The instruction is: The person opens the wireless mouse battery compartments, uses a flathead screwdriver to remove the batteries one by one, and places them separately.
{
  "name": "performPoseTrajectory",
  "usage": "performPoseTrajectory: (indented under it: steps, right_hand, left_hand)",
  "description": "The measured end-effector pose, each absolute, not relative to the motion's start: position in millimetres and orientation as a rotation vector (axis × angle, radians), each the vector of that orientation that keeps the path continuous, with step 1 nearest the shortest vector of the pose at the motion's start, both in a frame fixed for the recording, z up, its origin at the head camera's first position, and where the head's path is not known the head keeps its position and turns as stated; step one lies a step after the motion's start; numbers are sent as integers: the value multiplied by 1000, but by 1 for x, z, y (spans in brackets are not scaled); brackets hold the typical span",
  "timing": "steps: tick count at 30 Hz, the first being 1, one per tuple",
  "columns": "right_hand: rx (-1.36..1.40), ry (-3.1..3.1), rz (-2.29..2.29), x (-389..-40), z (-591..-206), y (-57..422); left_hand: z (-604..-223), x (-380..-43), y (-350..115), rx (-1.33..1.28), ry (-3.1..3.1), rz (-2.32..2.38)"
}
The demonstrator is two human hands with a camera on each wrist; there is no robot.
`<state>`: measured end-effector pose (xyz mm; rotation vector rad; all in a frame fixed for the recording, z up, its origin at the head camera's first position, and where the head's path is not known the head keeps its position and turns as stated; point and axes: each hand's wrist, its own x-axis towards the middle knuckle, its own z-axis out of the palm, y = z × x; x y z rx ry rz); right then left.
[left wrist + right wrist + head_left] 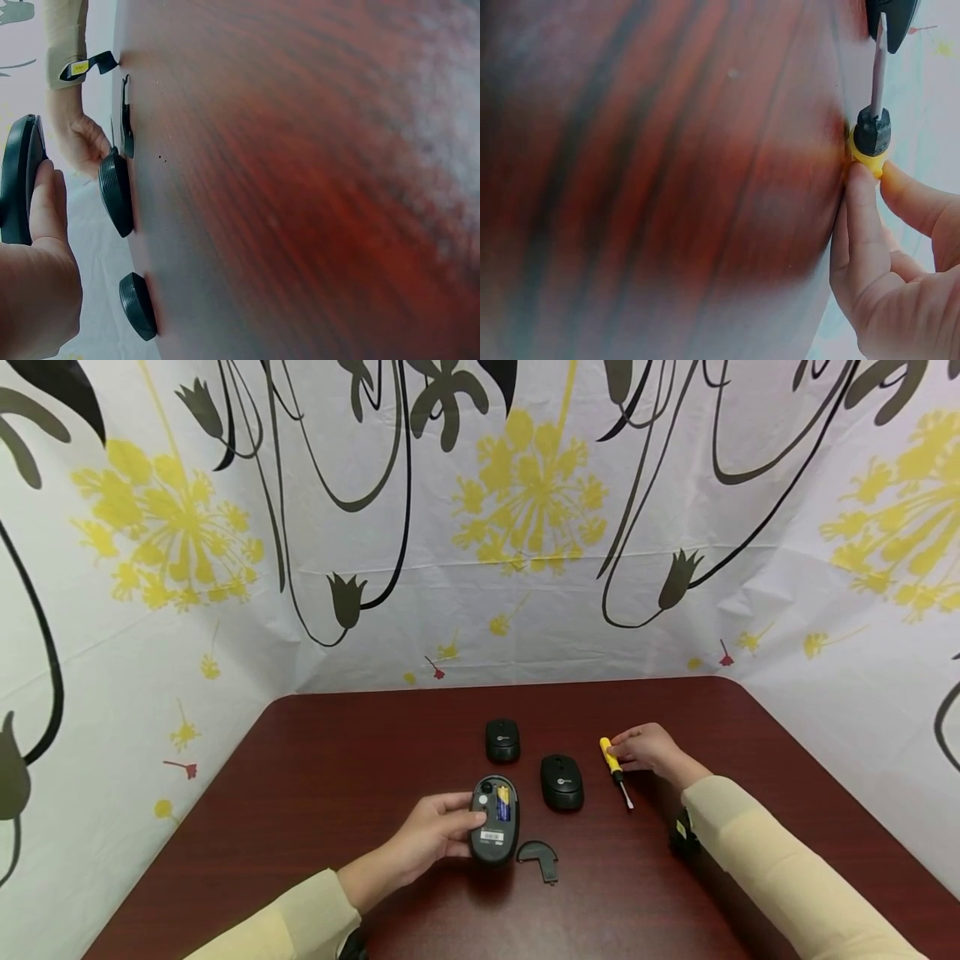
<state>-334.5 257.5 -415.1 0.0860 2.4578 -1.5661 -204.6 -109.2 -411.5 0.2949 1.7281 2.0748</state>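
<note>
My left hand [435,831] holds a black computer mouse [493,847] with its underside up, thumb across it and fingers beneath. A blue and yellow battery [503,803] lies in the mouse's uncovered compartment. Just right of it, a dark curved battery cover [542,858] rests on the table. At the right, my right hand [647,750] pinches the yellow handle of a screwdriver [611,757] between thumb and fingers. In the right wrist view, the screwdriver's metal shaft [878,75] points away from the hand, with the handle close to the tabletop.
Two more black mice stand upright on the dark red wooden table [360,752]: one mouse [502,741] farther back, another mouse [562,782] between the hands. A white patterned cloth [450,510] hangs behind the table and along its sides.
</note>
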Motion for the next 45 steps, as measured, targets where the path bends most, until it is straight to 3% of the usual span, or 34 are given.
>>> performPoseTrajectory:
  steps: [32, 45]
  right_hand:
    - [116, 2336, -1683, -335, -407, 270]
    - [-165, 2230, -1764, -323, -389, 259]
  left_hand:
    - [-408, -202, -109, 304, 1728, 2057]
    - [-409, -202, -108, 297, 1724, 2070]
